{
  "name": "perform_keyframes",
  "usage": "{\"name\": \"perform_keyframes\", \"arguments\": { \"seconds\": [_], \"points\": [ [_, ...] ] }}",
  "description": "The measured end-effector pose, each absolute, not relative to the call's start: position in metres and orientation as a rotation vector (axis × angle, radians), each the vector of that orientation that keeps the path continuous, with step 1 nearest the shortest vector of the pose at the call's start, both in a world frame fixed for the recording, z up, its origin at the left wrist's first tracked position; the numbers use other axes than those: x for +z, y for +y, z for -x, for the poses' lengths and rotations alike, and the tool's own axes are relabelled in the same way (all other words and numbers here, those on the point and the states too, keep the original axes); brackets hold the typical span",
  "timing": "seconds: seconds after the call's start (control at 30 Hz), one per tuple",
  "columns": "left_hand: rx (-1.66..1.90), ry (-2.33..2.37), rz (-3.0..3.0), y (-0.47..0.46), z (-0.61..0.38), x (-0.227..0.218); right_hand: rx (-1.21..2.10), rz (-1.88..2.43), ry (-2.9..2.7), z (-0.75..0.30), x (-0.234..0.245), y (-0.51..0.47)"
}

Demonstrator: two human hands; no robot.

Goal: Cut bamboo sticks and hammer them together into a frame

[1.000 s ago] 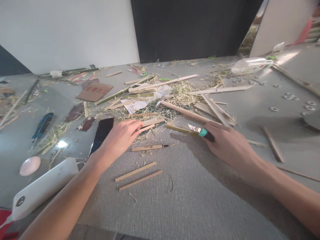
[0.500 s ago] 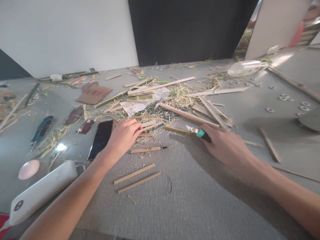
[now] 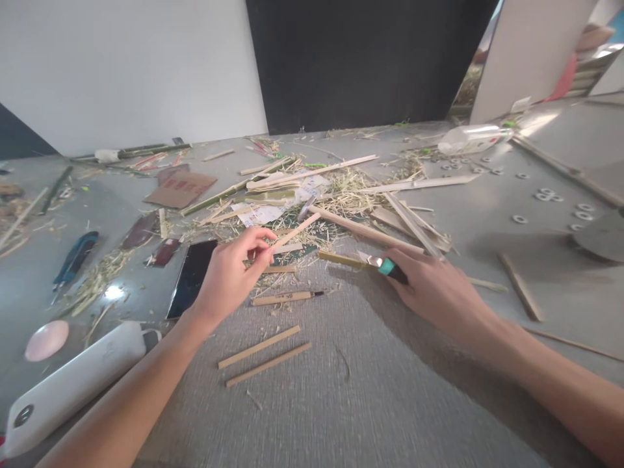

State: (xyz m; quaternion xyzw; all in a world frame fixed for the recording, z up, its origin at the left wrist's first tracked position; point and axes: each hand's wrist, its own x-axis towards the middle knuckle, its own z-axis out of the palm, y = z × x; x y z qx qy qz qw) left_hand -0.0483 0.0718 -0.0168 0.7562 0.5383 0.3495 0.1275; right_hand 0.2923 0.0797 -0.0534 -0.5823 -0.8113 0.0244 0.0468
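Between the thumb and fingers of my left hand [image 3: 241, 263] is one end of a thin bamboo strip [image 3: 297, 233], its far end tilted up to the right. My right hand [image 3: 433, 276] is closed around a utility knife [image 3: 387, 266] with a teal and black handle, its blade pointing left. A yellowish bamboo piece [image 3: 341, 260] lies just under the blade. Below my hands rest a wooden-handled carving knife [image 3: 285, 298] and two bamboo strips, an upper one [image 3: 258, 348] and a lower one [image 3: 268, 365]. A hammer [image 3: 361, 227] lies beyond my right hand, its handle end partly hidden.
Bamboo shavings [image 3: 355, 185] and split pieces cover the back middle. To the left lie a black phone [image 3: 195, 276], a blue-handled tool [image 3: 77, 257], a white device [image 3: 78, 387] and a pink round object [image 3: 47, 340]. A clear bottle [image 3: 470, 139] and several washers [image 3: 548, 195] are at right.
My left hand has picked up a bamboo strip from the pile and raised it, its fingers now more visible. My right hand keeps the knife in nearly the same place. The view has shifted slightly.
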Motion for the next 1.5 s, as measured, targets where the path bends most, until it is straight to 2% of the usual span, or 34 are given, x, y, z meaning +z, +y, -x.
{"name": "perform_keyframes", "arguments": {
  "seconds": [0.17,0.4,0.63,0.9,1.07,1.23,1.37,1.5],
  "points": [
    [1.095,1.404,-2.135,0.059,0.039,-0.011,0.064,1.764,-2.484,-0.293,-0.054,0.079],
    [1.009,1.63,-2.575,0.073,0.056,-0.011,0.073,1.757,-2.473,-0.292,-0.054,0.079],
    [0.556,1.868,-2.669,0.091,0.081,-0.014,0.036,1.754,-2.49,-0.291,-0.054,0.08],
    [0.28,1.75,-2.754,0.131,0.081,-0.021,0.037,1.745,-2.491,-0.287,-0.049,0.078],
    [0.387,1.732,-2.713,0.147,0.074,-0.02,0.013,1.694,-2.499,-0.287,-0.048,0.077],
    [0.623,1.736,-2.537,0.126,0.059,0.005,0.023,1.695,-2.462,-0.289,-0.051,0.079],
    [0.798,1.331,-1.989,0.086,0.031,0.022,0.051,1.645,-2.309,-0.29,-0.039,0.077],
    [0.731,1.204,-1.771,0.05,0.004,0.021,0.351,1.46,-2.0,-0.282,-0.016,0.064]
  ]
}}
